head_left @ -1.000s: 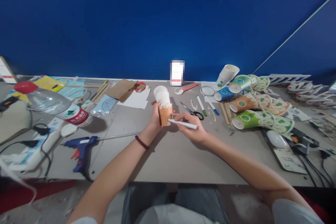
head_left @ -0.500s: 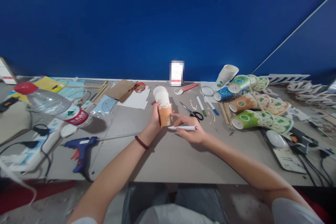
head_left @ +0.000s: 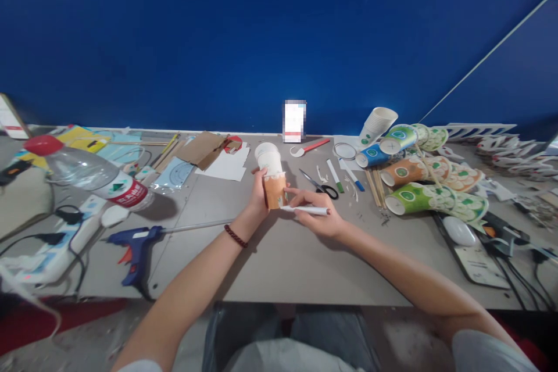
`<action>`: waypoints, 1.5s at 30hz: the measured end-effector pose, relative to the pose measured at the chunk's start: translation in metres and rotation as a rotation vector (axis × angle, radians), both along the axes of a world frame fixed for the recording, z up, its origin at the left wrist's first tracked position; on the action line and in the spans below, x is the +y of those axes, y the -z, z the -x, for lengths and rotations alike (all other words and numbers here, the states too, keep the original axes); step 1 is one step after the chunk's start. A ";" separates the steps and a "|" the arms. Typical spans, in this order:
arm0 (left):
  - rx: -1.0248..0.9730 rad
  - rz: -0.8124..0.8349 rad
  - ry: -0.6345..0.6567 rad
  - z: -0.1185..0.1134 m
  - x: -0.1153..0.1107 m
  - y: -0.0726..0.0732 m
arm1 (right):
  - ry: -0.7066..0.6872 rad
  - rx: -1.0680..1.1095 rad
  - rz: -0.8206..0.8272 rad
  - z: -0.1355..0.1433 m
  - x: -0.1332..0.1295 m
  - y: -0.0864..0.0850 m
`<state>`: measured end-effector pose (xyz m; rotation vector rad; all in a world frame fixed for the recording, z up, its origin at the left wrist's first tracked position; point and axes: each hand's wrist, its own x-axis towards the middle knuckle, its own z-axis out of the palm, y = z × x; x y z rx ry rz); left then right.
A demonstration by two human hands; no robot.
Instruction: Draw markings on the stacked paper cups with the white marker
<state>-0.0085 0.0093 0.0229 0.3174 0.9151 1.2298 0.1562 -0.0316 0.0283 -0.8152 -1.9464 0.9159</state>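
In my left hand (head_left: 257, 195) is a paper cup (head_left: 275, 190) coloured orange-brown on its lower part, with white paper cups (head_left: 267, 158) stacked at its far end. My fingers wrap round its left side. My right hand (head_left: 320, 213) grips a white marker (head_left: 311, 210) with a reddish end, its tip at the lower right of the orange part. The right fingertips lie close against the cup's right side. Beyond my right hand rest black-handled scissors (head_left: 326, 190), a green-ended marker (head_left: 335, 176) and a blue-ended marker (head_left: 354, 177).
A blue glue gun (head_left: 136, 247) and a plastic bottle (head_left: 93, 171) lie left, near a power strip (head_left: 65, 244). Decorated cup stacks (head_left: 410, 199) and wooden sticks (head_left: 375, 188) lie right. Behind are cardboard (head_left: 201, 150), a red-handled tool (head_left: 314, 146) and a phone-like screen (head_left: 294, 121).
The marker and my right hand have shifted very slightly, the pen tip still by the cup's lower part. My left hand keeps the same hold on the cup.
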 end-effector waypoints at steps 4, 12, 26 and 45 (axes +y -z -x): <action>-0.005 -0.003 0.005 0.000 -0.001 -0.001 | 0.027 0.003 0.005 0.000 0.001 0.001; 0.004 -0.027 0.017 0.002 0.000 0.004 | -0.025 -0.001 0.005 -0.001 0.000 0.000; 0.003 0.002 0.007 0.001 0.000 0.002 | -0.042 -0.022 -0.001 -0.002 0.001 0.000; -0.015 0.000 0.023 0.001 0.000 0.000 | 0.059 0.041 0.019 -0.001 0.003 0.004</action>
